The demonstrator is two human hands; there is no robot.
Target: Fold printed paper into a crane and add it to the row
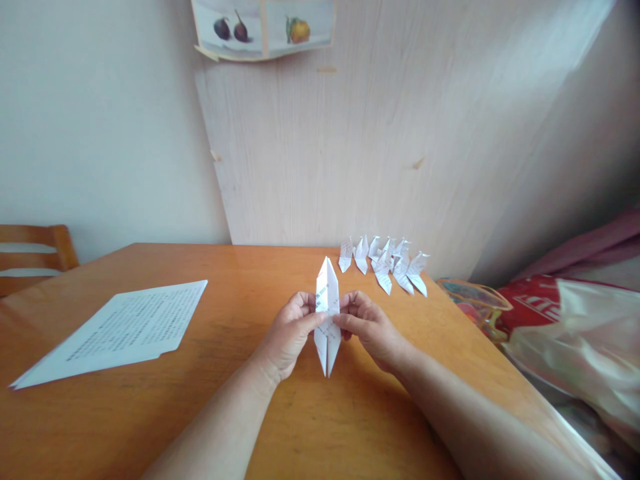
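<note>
A long, narrow piece of folded paper (327, 300), white with some dark print, is held upright over the table in front of me. It comes to a point at the top and splits into two points at the bottom. My left hand (295, 327) pinches its left edge, thumb on the near face. On the opposite edge my right hand (370, 327) grips it the same way. The fingers behind the paper are partly hidden. Beyond my right hand, several folded paper cranes (383, 270) stand grouped on the table.
A stack of printed sheets (135, 327) lies on the wooden table (240, 280) to the left. Past the right edge are plastic bags (575, 333) and a red bag (530, 300). A wooden chair (35, 243) stands at far left. Fruit pictures (265, 30) hang on the wall.
</note>
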